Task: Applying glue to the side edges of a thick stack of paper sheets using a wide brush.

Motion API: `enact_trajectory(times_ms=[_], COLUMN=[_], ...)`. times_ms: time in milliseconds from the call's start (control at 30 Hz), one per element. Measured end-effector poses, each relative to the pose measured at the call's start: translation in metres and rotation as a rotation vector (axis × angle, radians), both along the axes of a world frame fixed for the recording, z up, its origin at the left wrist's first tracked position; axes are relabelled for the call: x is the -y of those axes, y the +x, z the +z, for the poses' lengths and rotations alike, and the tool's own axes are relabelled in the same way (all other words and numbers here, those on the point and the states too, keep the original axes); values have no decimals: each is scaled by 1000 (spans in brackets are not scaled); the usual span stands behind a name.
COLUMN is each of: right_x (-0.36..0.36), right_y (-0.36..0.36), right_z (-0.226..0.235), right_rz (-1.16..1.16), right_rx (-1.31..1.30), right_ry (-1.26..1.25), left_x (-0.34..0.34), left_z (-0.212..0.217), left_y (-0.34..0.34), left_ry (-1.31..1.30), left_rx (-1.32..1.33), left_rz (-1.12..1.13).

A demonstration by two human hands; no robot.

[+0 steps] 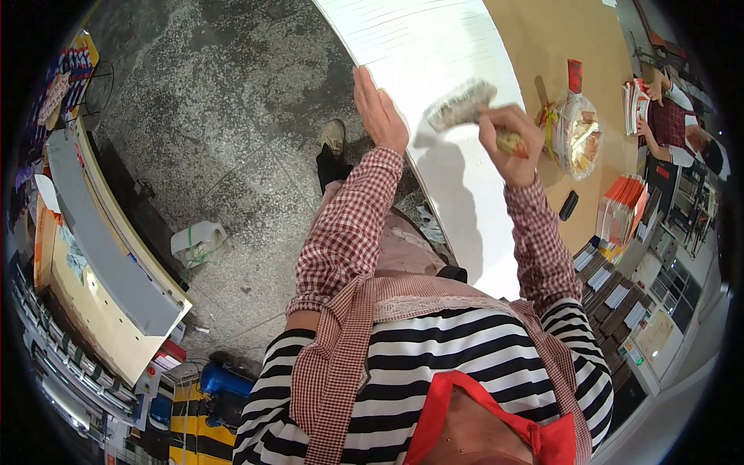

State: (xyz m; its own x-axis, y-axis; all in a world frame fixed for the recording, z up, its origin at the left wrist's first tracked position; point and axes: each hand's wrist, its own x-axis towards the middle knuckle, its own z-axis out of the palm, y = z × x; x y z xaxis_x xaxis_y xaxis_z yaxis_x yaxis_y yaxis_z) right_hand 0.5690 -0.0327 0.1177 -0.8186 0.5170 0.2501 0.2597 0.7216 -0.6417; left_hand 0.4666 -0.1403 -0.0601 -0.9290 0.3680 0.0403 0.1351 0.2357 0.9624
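My right hand is closed round the handle of a wide brush, whose pale, smeared-looking head slants over the white sheets. Below it lies a long white stack of paper, with fine lines across its far part. My left hand rests along the stack's left edge, fingers stretched out and nothing held. To the right of my right hand stands a plastic-wrapped tub with whitish-yellow stuff in it and a yellow tie at its side. A red strip-like piece sticks up at its far rim.
The paper lies on a brown tabletop, with a small black object near the tub. Stacked red-edged booklets stand at right. Another person handles booklets beyond. A white jug sits on the floor by a grey-topped bench.
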Motion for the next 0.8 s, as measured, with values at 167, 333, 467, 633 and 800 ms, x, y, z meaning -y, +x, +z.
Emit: enact_trajectory(times_ms=[167,333,467,633,800], right_x=[-14,13,13,-9,17], right_y=[-19,56,60,28,91], right_z=[-29,-17,4,-17,-7], right_rz=[-6,-26,-69,-104,-61], right_rx=[-111,0,20,-70,34], right_ry=[-11,-72,-60,-98,-133], left_x=[0,-1,1,20,23], left_z=[-3,-1,6,12,4], left_y=[1,0,7,60,82], left_ry=[-8,19,26,-24,-9], left_rx=[-26,2,65,82,65], left_rz=[2,4,66,59,-21])
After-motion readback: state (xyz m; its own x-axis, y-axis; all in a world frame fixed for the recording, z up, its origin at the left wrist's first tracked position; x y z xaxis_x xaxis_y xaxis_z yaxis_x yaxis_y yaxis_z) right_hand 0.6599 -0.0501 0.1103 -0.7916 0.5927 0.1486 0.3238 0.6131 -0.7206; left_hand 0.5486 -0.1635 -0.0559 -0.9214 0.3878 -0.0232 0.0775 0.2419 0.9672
